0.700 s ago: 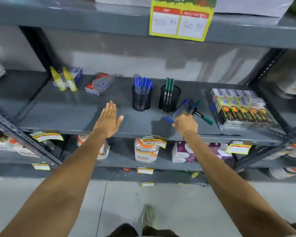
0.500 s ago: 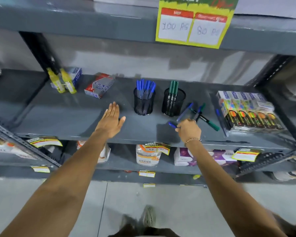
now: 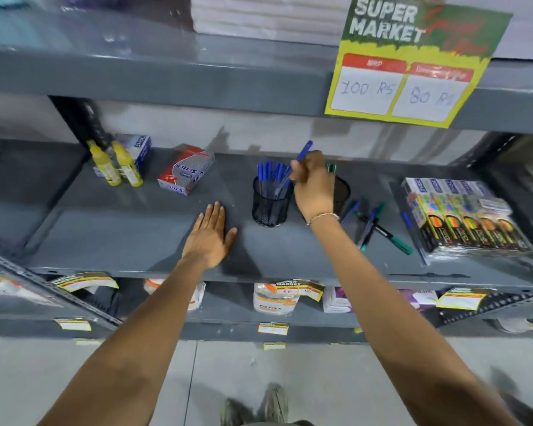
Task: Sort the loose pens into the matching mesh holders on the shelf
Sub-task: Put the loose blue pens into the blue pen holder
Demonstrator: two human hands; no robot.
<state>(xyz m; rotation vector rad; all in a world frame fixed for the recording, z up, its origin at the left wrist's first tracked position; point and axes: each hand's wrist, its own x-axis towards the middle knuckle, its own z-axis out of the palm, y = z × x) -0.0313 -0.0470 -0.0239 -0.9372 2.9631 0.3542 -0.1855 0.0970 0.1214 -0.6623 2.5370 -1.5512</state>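
Note:
Two black mesh holders stand on the grey shelf (image 3: 136,235). The left holder (image 3: 270,207) is full of several blue pens. The right holder (image 3: 342,192) is mostly hidden behind my right hand (image 3: 314,187), with green pen tops just showing. My right hand is raised over the left holder and grips a blue pen (image 3: 303,152), blue cap up, lower end slanting into the holder's mouth. My left hand (image 3: 211,236) lies flat and open on the shelf, left of the holders. Loose blue and green pens (image 3: 373,226) lie crossed on the shelf to the right.
Marker packs (image 3: 462,216) sit at the shelf's right end. A red and silver box (image 3: 186,169), two yellow bottles (image 3: 114,162) and a blue box lie at the back left. An upper shelf with a price sign (image 3: 413,63) hangs overhead. Goods fill the lower shelf.
My right hand lifted a blue pen from the loose pile and carried it up and left over the blue-pen holder. My left hand stayed flat on the shelf. The camera tilted closer.

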